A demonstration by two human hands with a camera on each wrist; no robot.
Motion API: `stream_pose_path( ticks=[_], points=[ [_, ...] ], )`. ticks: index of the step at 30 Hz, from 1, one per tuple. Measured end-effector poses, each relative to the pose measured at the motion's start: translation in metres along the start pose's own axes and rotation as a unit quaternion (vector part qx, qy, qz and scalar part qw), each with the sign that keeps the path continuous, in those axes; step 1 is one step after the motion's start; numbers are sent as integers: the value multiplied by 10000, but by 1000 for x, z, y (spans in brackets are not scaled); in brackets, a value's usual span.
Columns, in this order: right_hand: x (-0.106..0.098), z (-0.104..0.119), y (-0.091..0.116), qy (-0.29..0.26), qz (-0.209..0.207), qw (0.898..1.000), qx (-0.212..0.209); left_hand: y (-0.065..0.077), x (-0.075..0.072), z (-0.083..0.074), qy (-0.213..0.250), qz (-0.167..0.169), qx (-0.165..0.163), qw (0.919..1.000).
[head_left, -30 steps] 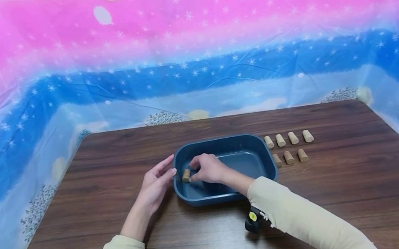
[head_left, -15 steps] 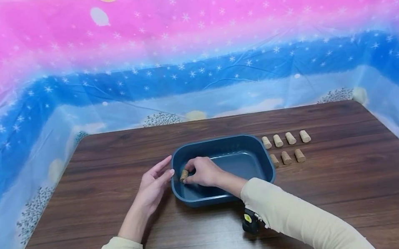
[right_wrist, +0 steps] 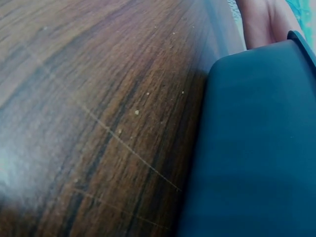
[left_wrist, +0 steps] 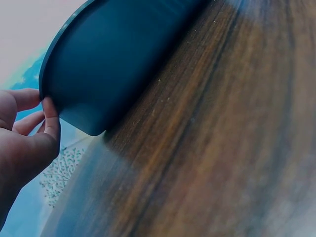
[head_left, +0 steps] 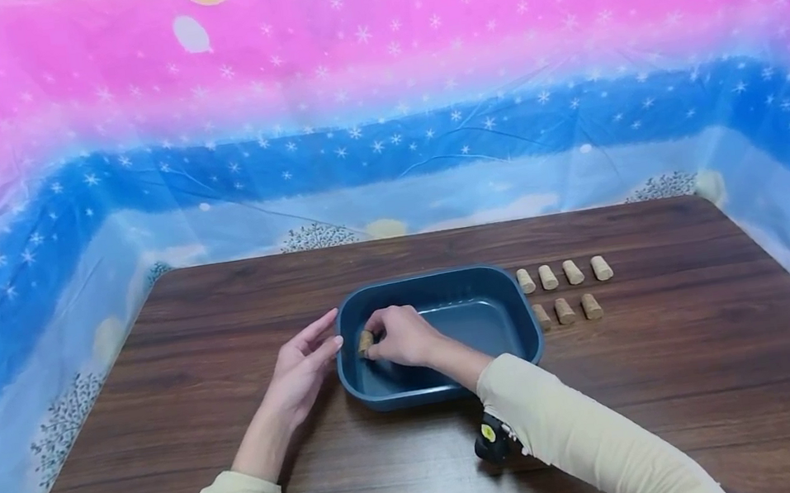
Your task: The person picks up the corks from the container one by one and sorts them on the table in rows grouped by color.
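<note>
A dark blue rectangular tray (head_left: 446,394) with rounded corners sits on the table. Inside its left end my right hand (head_left: 405,337) pinches a cork (head_left: 365,344) between thumb and fingers, partly covering it. My left hand (head_left: 304,368) touches the tray's left side from outside, fingers fairly straight. Seen from the left wrist, the thumb and a finger of that left hand (left_wrist: 27,133) meet the tray wall (left_wrist: 108,64) at the rim. The right wrist view has the tray's outer wall (right_wrist: 256,138) in front and hides the right hand.
To the tray's right lie several corks in two rows, a back row (head_left: 573,272) and a front row (head_left: 564,311), the leftmost ones right at the tray's edge. The wooden table (head_left: 682,375) ends at a patterned backdrop (head_left: 381,140).
My right hand has moved slightly left onto the cork, from fingers spread beside it to a pinch around it. The left hand stays at the tray's side.
</note>
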State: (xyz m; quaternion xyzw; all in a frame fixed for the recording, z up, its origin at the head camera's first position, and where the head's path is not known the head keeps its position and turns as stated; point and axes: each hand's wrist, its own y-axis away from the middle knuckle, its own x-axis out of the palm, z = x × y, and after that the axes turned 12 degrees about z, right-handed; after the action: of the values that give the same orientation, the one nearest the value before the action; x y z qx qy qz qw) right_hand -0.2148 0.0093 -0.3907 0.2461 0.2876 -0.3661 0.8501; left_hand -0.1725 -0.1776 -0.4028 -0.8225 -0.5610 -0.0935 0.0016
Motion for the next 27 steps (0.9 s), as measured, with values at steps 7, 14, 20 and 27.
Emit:
stream_pose_path(
  ticks=[7, 14, 20, 27],
  points=[
    [-4, 2, 2, -66, -134, 9998, -111, 2, -3, 1, -21, 21, 12, 10000],
    [-14, 1, 11, -400, -372, 9984, -148, -1, -3, 1, -8, 38, 89, 10000],
    [-27, -4, 26, -488, -568, 9971, -129, -3, -1, 2, -8, -77, 88, 9999],
    [-40, -14, 48, -618, -684, 9957, 92, -3, 0, 3, 25, -144, 78, 9999]
  ],
)
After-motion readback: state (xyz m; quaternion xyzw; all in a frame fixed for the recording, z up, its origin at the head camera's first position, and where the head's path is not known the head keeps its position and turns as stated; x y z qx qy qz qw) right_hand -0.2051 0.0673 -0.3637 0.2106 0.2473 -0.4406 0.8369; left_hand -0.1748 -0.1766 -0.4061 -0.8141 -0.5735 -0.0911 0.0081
